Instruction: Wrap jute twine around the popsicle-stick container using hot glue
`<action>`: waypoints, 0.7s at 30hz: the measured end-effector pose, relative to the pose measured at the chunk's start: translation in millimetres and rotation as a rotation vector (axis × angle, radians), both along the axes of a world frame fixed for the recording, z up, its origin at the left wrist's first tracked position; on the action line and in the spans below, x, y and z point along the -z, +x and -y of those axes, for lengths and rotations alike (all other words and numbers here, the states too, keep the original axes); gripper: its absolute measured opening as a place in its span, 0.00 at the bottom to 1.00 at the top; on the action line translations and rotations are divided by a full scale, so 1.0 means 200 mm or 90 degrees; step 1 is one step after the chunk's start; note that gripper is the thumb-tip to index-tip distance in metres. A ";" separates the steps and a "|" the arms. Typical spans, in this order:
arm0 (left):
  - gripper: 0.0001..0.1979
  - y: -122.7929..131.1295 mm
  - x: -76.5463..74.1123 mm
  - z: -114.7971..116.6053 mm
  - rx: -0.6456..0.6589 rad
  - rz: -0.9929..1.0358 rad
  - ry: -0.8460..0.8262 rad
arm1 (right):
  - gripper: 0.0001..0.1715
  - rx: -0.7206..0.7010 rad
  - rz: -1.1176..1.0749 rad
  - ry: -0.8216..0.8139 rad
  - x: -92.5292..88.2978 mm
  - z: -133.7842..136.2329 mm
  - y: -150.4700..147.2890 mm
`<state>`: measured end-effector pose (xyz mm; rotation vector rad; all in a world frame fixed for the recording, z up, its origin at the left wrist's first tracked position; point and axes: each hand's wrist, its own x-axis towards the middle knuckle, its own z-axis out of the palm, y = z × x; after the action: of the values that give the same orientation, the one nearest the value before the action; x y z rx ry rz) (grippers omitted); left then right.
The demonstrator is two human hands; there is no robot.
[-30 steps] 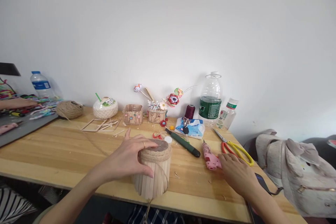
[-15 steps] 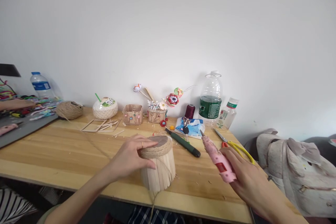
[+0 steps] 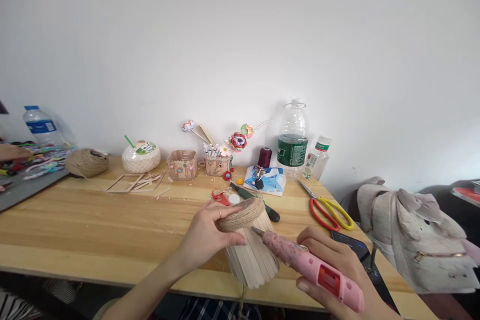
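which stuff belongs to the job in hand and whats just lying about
Job, apparently:
stick-sided container, left hand on it
pink glue gun in right hand
twine band
probably twine ball

Seemingly lying about:
scissors
large bottle
coconut
thread spool

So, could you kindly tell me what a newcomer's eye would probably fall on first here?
Probably the pink glue gun in the right hand, front and right of centre, its tip close to the tilted stick cup that the left hand holds near its twine band. Next might come the red-and-yellow scissors at the table's right, and the big green-labelled bottle by the wall.
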<state>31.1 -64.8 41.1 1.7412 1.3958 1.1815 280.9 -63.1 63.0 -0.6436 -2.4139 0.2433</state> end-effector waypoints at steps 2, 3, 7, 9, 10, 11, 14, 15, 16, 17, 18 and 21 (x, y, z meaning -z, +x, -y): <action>0.25 0.00 0.00 0.00 0.000 -0.008 0.004 | 0.20 -0.003 0.003 -0.008 0.01 0.00 0.00; 0.25 0.00 0.00 0.00 -0.001 -0.012 0.006 | 0.21 -0.005 0.002 -0.012 0.01 0.00 -0.01; 0.26 0.01 0.00 0.00 -0.003 -0.019 0.013 | 0.22 0.002 0.002 -0.023 0.02 0.00 -0.01; 0.26 0.01 0.00 0.00 -0.003 -0.020 0.019 | 0.22 0.004 0.010 -0.031 0.02 0.00 -0.01; 0.27 0.01 0.00 0.00 -0.003 -0.021 0.021 | 0.21 0.003 0.016 -0.033 0.02 0.00 -0.01; 0.27 0.01 0.00 0.00 -0.002 -0.022 0.021 | 0.21 0.001 0.019 -0.032 0.03 0.00 -0.01; 0.27 0.01 0.00 0.00 -0.001 -0.030 0.019 | 0.21 0.005 0.028 -0.008 0.04 -0.01 -0.01; 0.27 0.01 0.00 0.00 -0.001 -0.032 0.019 | 0.20 0.008 0.030 0.002 0.05 -0.01 0.00; 0.28 0.01 0.00 0.00 -0.001 -0.034 0.019 | 0.20 0.011 0.031 0.011 0.05 -0.01 0.00; 0.28 0.01 -0.01 0.00 -0.001 -0.035 0.019 | 0.19 0.012 0.030 0.017 0.06 -0.02 0.00; 0.28 0.01 -0.01 0.00 0.000 -0.034 0.018 | 0.19 0.013 0.028 0.022 0.06 -0.02 0.00; 0.28 0.01 -0.01 0.00 0.001 -0.034 0.015 | 0.19 0.011 0.023 0.036 0.07 -0.02 0.00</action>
<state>33.0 -65.7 43.2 1.8015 1.4164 1.1630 280.4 -59.1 49.5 -0.6487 -2.4390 0.1573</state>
